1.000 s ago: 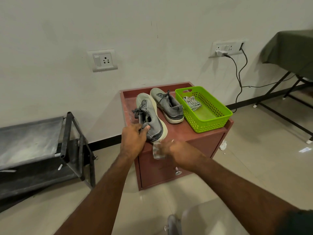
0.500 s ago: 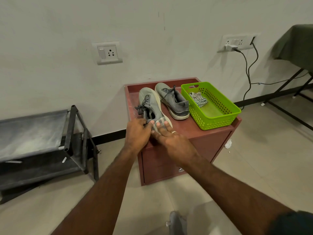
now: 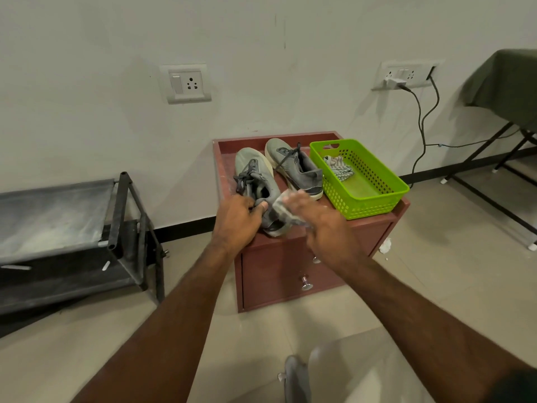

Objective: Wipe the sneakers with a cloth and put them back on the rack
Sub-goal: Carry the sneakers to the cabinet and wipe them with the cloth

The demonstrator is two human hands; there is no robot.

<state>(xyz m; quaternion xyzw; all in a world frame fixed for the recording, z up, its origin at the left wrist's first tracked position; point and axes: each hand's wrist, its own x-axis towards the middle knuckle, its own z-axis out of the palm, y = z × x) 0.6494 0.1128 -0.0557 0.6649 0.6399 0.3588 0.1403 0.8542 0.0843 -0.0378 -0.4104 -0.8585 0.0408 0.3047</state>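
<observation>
2 grey sneakers (image 3: pixel 296 167) on cabinet top, pale cloth (image 3: pixel 283 203) at nearer heel.

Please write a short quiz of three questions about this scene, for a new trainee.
1. True or false: both sneakers already sit on the black rack.
2. What lies inside the green basket? A) a brush B) a patterned cloth C) a bottle
3. Which hand presses the wiping cloth to the near sneaker?

Key: 1 false, they sit on the red cabinet. 2 B. 3 the right hand; the left hand steadies the heel.
</observation>
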